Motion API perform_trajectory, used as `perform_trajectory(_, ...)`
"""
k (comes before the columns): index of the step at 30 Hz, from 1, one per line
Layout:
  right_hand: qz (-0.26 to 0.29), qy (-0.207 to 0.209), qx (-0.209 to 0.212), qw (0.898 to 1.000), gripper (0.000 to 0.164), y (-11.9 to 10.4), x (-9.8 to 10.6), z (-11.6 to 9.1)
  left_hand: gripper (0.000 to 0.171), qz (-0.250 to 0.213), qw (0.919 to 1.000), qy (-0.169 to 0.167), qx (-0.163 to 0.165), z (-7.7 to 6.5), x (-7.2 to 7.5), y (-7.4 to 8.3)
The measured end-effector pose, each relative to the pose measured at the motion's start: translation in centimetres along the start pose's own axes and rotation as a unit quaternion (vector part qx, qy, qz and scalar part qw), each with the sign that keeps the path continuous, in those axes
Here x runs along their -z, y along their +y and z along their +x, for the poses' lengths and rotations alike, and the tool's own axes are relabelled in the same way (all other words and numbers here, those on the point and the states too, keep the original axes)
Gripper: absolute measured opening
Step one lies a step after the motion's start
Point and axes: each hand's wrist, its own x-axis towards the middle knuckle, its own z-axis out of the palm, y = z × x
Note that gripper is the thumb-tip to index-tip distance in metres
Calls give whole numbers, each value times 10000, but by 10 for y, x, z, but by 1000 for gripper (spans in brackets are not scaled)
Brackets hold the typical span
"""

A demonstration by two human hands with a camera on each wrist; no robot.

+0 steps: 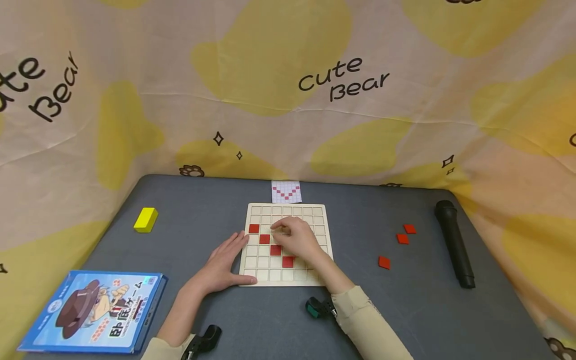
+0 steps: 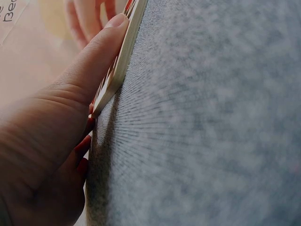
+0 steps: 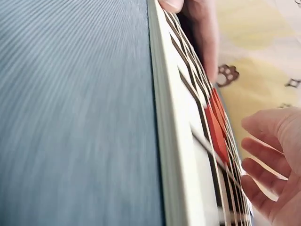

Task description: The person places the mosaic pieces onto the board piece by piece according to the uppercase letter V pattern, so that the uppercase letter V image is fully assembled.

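Observation:
A pale wooden grid board (image 1: 263, 275) lies flat on the table, with several red square tiles (image 1: 264, 239) set in a diagonal line of its cells. At the board's left side my left hand (image 1: 220, 265) rests with straight, spread fingers. Its thumb (image 2: 101, 47) lies over the board's near edge in the left wrist view. Above the middle of the board hovers my right hand (image 1: 297, 239), fingers loosely bent and thumb apart from the index finger. In the right wrist view no tile shows between its fingers (image 3: 265, 155). It covers part of the grid.
Three loose red tiles (image 1: 402, 239) lie right of the board, with a black microphone (image 1: 454, 245) beyond them. Behind the board is a small pattern card (image 1: 286, 192). A yellow block (image 1: 146, 220) and a blue game box (image 1: 94, 312) are on the left.

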Motion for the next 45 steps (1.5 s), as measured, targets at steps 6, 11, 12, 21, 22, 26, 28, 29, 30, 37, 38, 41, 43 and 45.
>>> perform_trajectory(6,238,172,-333,9990,15,19,26,-19,110,-1,10000,42,-3,-1,-1,-2)
perform_trajectory(11,274,393,-430,9979,15,35,46,-34,110,29,10000,84,-37,-2,-1,-3)
perform_trajectory(12,251,437,-408,9979,16,38,50,-37,110,57,9999,104,-72,-3,0,-3)
perform_trajectory(21,-153,721,-452,9963,15,62,77,-65,109,-4,9999,121,-99,-5,0,-3)
perform_trajectory(22,-232,744,-488,9958,15,65,80,-69,109,2,9999,111,-96,-4,0,-3)
perform_trajectory(26,-392,822,-569,9942,15,72,90,-82,109,-7,10000,52,-30,-3,0,-3)
perform_trajectory(28,-409,819,-589,9941,15,75,96,-89,109,14,10000,48,-30,-2,0,-3)
perform_trajectory(29,-416,826,-604,9939,15,76,99,-92,109,22,10000,48,-32,-2,0,-3)
perform_trajectory(30,-431,829,-615,9937,15,78,101,-96,109,25,10000,46,-29,-2,0,-3)
perform_trajectory(37,-671,872,-620,9920,16,89,121,-121,109,-19,10000,12,-27,-1,-1,-1)
perform_trajectory(38,-704,867,-648,9916,16,90,124,-125,109,-20,10000,15,-33,-1,-1,-1)
perform_trajectory(41,-808,862,-695,9906,17,94,132,-135,109,-28,10000,9,-35,-1,-1,-1)
perform_trajectory(43,-868,872,-687,9900,18,96,136,-141,109,-26,10000,1,-24,-1,-1,-1)
perform_trajectory(45,-941,892,-668,9893,18,97,140,-147,110,-8,10000,5,-36,0,-1,-2)
